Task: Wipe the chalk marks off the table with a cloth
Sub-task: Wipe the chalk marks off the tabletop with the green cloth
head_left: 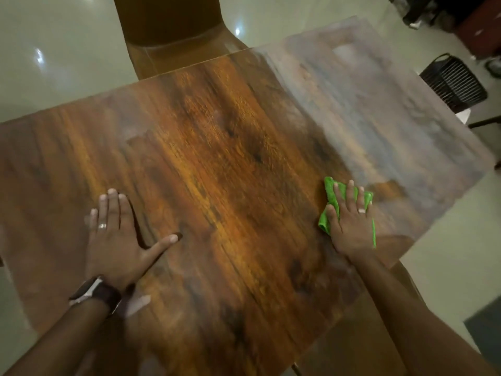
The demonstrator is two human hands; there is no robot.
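Cloth (329, 204) pinned flat under your right hand (351, 226).
Left hand (116, 240) lies spread on the surface (230, 158); pale haze at the far right might be chalk.

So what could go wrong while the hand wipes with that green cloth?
1. The right hand presses the cloth flat near the table's right edge, so a long swipe might slip off.
2. The cloth is small and bunched; it may smear the hazy chalk film around instead of lifting it.
3. The left hand rests flat on the wood and could pick up chalk and leave prints.
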